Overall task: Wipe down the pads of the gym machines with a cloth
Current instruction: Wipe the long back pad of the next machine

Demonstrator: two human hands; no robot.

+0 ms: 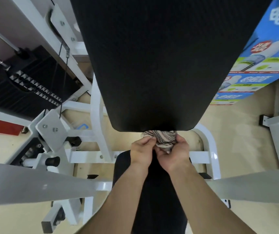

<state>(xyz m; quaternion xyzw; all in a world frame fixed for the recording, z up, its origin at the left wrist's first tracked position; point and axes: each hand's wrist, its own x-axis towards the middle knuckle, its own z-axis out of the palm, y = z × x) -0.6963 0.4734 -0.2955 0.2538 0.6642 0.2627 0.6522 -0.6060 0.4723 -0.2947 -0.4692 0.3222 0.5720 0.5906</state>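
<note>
Black back pad (pixel 154 65): a long padded panel, wide at the top of the view and tapering to a rounded lower edge, filling the middle of the scene.
White frame (pixel 100 125): painted metal tubes and bolted plates that run under and beside the back pad, down to a pale floor.
Weight stack (pixel 25 88): dark plates on the left, behind the frame, with thin cables running down past it.
Grey bars (pixel 34 183): two blurred bars cross the lower view, one on each side of the person's forearms.
Blue boxes (pixel 260 65): printed cartons stacked on the right, beside the back pad.
Seat pad (pixel 127 166): a black cushion under the forearms, mostly covered by them.
Left hand (pixel 141 150): fingers curled in, pinching the left side of the cloth.
Right hand (pixel 175 153): palm turned up, fingers closed around the cloth from the right and below.
Cloth (pixel 164 138): a bunched rag striped in beige and dark tones, gripped between both hands, its top touching the bottom edge of the back pad, above the seat pad.
</note>
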